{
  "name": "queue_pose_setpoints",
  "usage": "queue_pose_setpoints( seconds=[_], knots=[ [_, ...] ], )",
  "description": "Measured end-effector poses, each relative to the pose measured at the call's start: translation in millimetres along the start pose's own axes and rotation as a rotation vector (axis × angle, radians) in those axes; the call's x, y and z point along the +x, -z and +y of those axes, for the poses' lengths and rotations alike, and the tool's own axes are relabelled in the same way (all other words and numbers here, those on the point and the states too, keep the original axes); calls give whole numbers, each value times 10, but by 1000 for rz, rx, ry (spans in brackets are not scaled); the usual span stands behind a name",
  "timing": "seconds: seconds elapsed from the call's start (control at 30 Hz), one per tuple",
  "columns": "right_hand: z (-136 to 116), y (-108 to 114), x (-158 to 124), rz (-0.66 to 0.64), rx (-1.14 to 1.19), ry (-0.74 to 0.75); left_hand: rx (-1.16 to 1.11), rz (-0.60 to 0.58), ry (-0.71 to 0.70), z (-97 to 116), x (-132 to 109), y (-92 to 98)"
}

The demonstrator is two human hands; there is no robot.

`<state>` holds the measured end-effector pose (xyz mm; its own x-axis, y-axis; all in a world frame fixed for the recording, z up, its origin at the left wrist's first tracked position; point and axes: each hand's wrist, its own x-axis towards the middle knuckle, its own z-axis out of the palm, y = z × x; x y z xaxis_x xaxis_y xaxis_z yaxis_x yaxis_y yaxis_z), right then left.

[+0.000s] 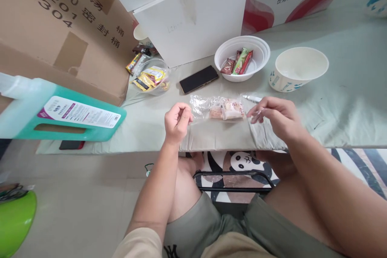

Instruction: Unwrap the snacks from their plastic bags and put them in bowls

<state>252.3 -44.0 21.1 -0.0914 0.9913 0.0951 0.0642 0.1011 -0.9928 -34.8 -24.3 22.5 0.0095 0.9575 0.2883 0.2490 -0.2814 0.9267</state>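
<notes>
A clear plastic bag (199,105) stretches between my two hands just above the table's front edge. Inside it are small wrapped snacks (232,109), pale with reddish print. My left hand (178,123) is closed, thumb against forefinger, at the bag's left end. On the other side my right hand (279,117) pinches a crumpled bit of clear plastic at the bag's right end. Whether that bit belongs to the same bag is hard to make out. A thin white pointed object (251,98) lies behind the right fingertips, partly hidden.
Behind the bag lie a black phone (198,80) and a white bowl (263,54) of wrapped bars. A paper tub (302,64) stands right, a clear bowl of packets (151,76) left. A green liquid jug (90,111) and large cartons (75,16) border the table.
</notes>
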Motion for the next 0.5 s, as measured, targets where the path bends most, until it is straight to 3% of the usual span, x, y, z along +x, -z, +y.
queue_pose_setpoints(
  seconds=[0.07,0.17,0.23,0.33,0.4,0.5],
  knots=[
    [-62,13,-1,-248,-62,-131,-1,-90,110,28,-9,30],
    [-137,-3,16,-531,-179,-357,29,-340,321,87,8,75],
    [-156,-22,33,-605,-273,-445,94,-539,452,118,36,114],
    [-154,-37,63,-590,-396,-494,241,-759,605,127,83,193],
    [-149,-38,82,-549,-467,-539,324,-775,663,107,108,252],
    [-143,-40,97,-517,-564,-600,389,-581,594,45,128,324]
  ],
)
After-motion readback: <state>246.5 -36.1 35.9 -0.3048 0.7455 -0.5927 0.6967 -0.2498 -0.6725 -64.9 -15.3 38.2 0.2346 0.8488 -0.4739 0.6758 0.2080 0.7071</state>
